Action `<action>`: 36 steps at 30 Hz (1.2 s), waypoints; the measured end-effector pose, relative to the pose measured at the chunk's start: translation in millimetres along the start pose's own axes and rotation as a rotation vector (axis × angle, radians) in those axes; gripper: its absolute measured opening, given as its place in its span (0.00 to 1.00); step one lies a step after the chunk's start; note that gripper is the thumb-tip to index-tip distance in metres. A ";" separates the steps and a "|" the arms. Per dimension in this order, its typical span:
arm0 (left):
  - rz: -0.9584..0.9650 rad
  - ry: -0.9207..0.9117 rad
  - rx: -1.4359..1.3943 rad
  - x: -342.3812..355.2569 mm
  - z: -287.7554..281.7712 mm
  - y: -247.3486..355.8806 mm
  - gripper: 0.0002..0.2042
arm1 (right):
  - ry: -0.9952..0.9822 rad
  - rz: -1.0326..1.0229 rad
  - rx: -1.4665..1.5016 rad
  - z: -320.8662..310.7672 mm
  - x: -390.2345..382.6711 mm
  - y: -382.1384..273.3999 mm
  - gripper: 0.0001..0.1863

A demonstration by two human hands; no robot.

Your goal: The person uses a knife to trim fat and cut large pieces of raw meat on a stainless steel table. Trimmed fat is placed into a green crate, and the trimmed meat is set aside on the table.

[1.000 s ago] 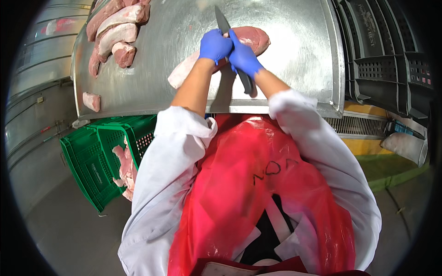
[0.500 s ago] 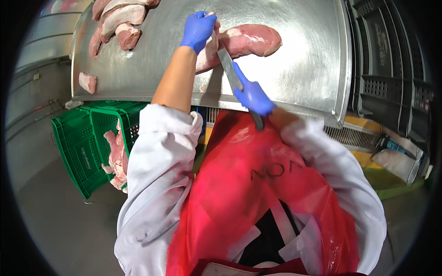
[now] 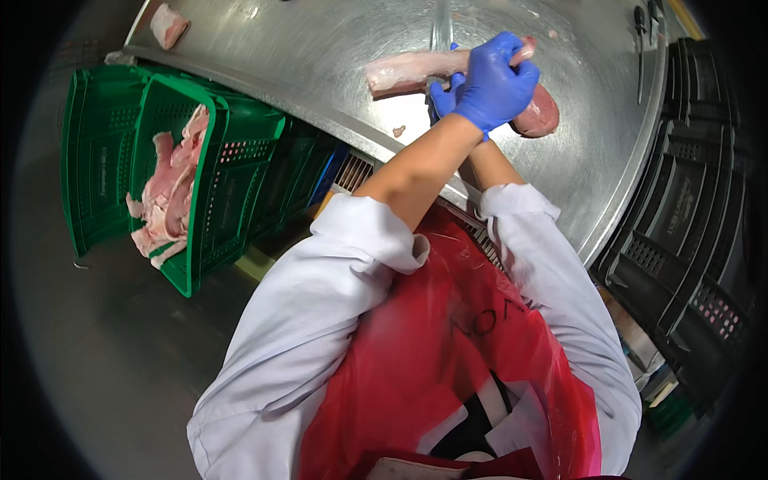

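Note:
Over the metal table (image 3: 320, 68), my left hand (image 3: 498, 86), in a blue glove, is closed on a pink end of a long piece of raw meat (image 3: 408, 70). The pale part of this meat stretches to the left, and a rounded red meat part (image 3: 538, 114) shows to the right of my hand. My right hand (image 3: 442, 98), also gloved in blue, is below the meat and partly hidden by my crossing left forearm. It holds a knife, whose handle is hidden; the blade (image 3: 442, 26) points away beyond the meat.
A small meat chunk (image 3: 169, 26) lies at the table's far left. Left of the table stands a green crate (image 3: 210, 188) with pale meat trimmings (image 3: 166, 196). Black crates (image 3: 668, 208) stand along the right side. A thin dark-handled tool (image 3: 640, 56) lies near the right edge.
The view has turned and shifted right. My left hand has crossed over my right forearm, still gripping the meat. The knife blade, on the meat before, now points away past it.

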State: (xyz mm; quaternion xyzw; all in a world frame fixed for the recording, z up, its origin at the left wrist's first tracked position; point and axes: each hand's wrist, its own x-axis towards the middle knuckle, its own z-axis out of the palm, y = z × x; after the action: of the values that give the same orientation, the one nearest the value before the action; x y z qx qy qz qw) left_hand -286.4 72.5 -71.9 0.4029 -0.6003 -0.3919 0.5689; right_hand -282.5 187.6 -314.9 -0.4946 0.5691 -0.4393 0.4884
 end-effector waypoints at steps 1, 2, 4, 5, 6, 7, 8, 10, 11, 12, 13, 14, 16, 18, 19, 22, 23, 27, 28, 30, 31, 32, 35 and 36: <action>-0.004 0.002 0.016 5.1 -4.3 0.2 0.06 | -0.005 -0.043 -0.084 8.2 -15.9 -2.5 0.25; -0.041 0.046 -0.071 10.1 -9.0 4.7 0.06 | -0.004 -0.088 -0.170 15.0 -30.2 -6.0 0.23; -0.092 0.170 -0.228 15.2 -25.4 14.3 0.05 | -0.018 -0.114 -0.089 20.2 -55.2 -56.5 0.25; -0.061 0.177 -0.227 14.8 -25.9 13.5 0.05 | 0.004 -0.115 -0.036 20.2 -52.1 -84.7 0.27; -0.019 0.161 -0.221 11.6 -24.7 15.7 0.04 | 0.016 -0.074 -0.036 19.6 -32.7 -106.7 0.28; 0.025 0.140 -0.201 8.8 -23.7 15.1 0.04 | 0.011 -0.001 -0.057 21.8 -0.1 -124.6 0.30; 0.070 0.111 -0.205 10.4 -21.0 22.7 0.04 | 0.035 0.050 -0.134 22.6 30.2 -147.2 0.32; 0.130 0.081 -0.205 15.6 -20.7 35.4 0.06 | 0.045 0.100 -0.205 30.2 58.6 -172.1 0.37; 0.081 0.068 -0.252 19.7 -26.4 42.2 0.07 | 0.032 0.085 -0.105 37.8 41.6 -164.4 0.34; 0.033 0.056 -0.300 23.0 -32.6 47.7 0.08 | 0.016 0.075 -0.004 44.7 22.6 -155.8 0.32; 0.032 0.079 -0.392 26.7 -35.1 50.4 0.10 | 0.000 0.061 0.095 51.5 3.7 -148.7 0.30; 0.047 0.069 -0.384 27.8 -39.6 58.1 0.10 | -0.010 0.001 0.159 53.4 6.8 -145.9 0.29; 0.070 0.048 -0.367 22.2 -47.0 79.9 0.12 | -0.111 0.072 0.215 57.3 31.2 -159.2 0.24; 0.123 0.047 -0.082 16.6 -64.7 79.7 0.07 | -0.265 0.335 0.212 60.5 71.0 -182.1 0.19; 0.173 0.069 0.142 15.7 -84.6 53.9 0.05 | -0.200 0.234 0.181 74.7 78.8 -166.6 0.17; 0.187 0.339 0.355 39.8 -214.5 59.3 0.03 | -0.180 0.054 -0.153 78.4 23.7 -195.0 0.37; 0.229 0.438 0.389 47.9 -266.1 84.3 0.03 | -0.326 0.135 -0.148 65.7 -0.3 -212.6 0.43; 0.302 0.359 0.043 50.6 -445.4 221.8 0.05 | -0.588 -0.025 -0.236 17.9 -30.2 -224.0 0.40; 0.311 0.439 -0.144 42.9 -517.6 239.5 0.05 | -0.502 -0.044 -0.144 -1.1 -26.3 -221.1 0.39; 0.228 0.508 0.388 3.3 -626.7 273.0 0.08 | -0.118 0.166 -0.218 -46.0 1.2 -223.6 0.37; 0.184 0.542 0.651 -17.7 -678.2 293.1 0.09 | -0.053 0.223 -0.364 -80.0 20.1 -232.3 0.38; 0.018 0.623 1.096 -19.7 -681.4 295.4 0.12 | 0.045 0.257 -0.361 -112.2 34.9 -206.8 0.40; -0.693 0.512 1.844 -15.0 -678.4 286.3 0.20 | 0.151 0.134 -0.529 -150.0 55.0 -168.5 0.41; -0.422 0.406 1.838 -11.5 -675.7 262.6 0.27 | 0.103 0.304 -0.384 -151.8 39.8 -168.3 0.41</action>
State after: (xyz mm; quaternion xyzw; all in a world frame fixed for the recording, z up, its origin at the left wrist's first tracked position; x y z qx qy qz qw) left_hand 378.9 171.8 198.5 0.8507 -0.4781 0.2142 0.0423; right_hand -411.7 129.7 -133.4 -0.4639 0.7342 -0.2691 0.4162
